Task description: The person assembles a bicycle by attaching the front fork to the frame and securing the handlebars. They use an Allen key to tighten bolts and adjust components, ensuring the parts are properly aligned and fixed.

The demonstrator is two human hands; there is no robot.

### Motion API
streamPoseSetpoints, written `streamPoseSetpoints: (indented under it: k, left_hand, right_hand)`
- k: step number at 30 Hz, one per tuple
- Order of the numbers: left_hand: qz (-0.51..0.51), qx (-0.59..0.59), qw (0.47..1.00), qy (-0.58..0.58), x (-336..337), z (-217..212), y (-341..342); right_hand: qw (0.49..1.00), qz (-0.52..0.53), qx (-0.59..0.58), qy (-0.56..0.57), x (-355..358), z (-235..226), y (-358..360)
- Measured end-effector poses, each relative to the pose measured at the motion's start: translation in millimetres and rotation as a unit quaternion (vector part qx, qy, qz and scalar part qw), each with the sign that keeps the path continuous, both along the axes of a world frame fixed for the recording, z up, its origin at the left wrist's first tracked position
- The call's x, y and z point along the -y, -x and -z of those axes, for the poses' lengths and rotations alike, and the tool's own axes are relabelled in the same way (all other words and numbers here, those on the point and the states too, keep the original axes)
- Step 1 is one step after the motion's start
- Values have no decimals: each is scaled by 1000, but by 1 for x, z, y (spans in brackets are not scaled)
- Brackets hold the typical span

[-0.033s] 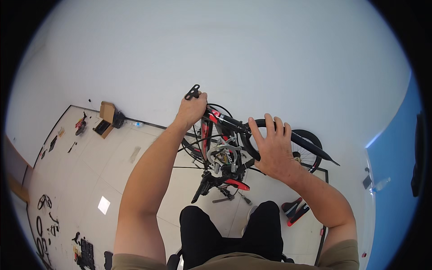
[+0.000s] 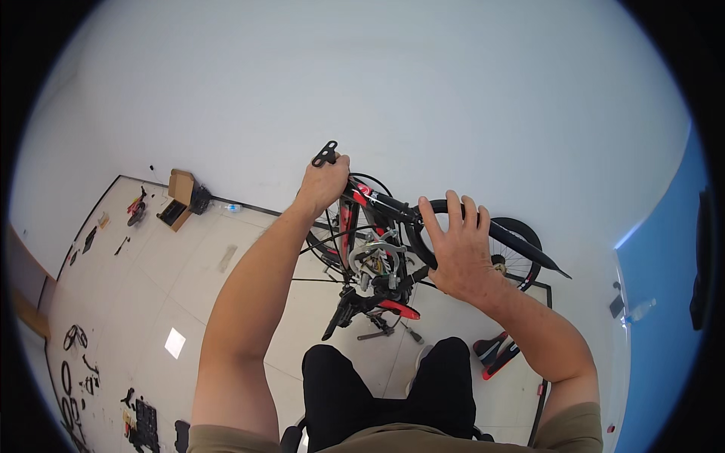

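A partly assembled bicycle [image 2: 385,202] sits beyond the knees [image 2: 451,355], left hand [image 2: 325,183] curled at its frame [image 2: 362,194], right hand [image 2: 462,263] splayed over a black tyre [image 2: 414,245], apparently steadying it, any tilt likely needing both.

Left hand [image 2: 325,187]: fingertips hidden
Right hand [image 2: 462,260] covers part of a black ring [image 2: 412,240]; distant floor parts [image 2: 91,385] too small to identify.

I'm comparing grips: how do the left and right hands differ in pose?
The left hand is curled; the right hand has spread fingers. The left hand is beside a slotted black bracket, the right hand over a curved black part. Both are bare and at the bicycle.
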State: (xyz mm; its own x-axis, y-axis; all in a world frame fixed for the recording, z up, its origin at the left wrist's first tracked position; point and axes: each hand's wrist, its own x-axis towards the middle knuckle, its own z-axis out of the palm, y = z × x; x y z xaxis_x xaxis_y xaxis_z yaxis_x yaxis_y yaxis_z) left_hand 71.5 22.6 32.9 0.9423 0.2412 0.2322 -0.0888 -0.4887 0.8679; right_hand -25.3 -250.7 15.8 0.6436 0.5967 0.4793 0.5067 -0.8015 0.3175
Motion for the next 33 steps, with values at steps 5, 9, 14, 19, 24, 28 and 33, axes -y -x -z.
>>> streamPoseSetpoints:
  k: [5, 9, 14, 19, 24, 28, 33]
  left_hand:
    - [32, 15, 997, -62, -7, 1, 2]
    - [12, 55, 996, -63, -5, -1, 4]
    - [2, 112, 993, -47, -7, 8, 0]
    - [-10, 131, 989, -68, -6, 11, -2]
    - [-3, 157, 986, -47, -5, 13, 0]
    - [-7, 153, 985, -72, -6, 13, -2]
    - [-11, 153, 985, -82, -8, 14, -2]
  right_hand:
    - [998, -59, -13, -30, 5, 3, -13]
    - [992, -101, -44, -58, 11, 1, -23]
    - [990, -99, -72, -64, 10, 2, -25]
    - [983, -107, -131, -74, 14, 0, -30]
    - [963, -97, -237, -87, 17, -10, -30]
    - [955, -94, -269, -83, 19, -13, -33]
    - [939, -54, -335, -58, 17, -28, -31]
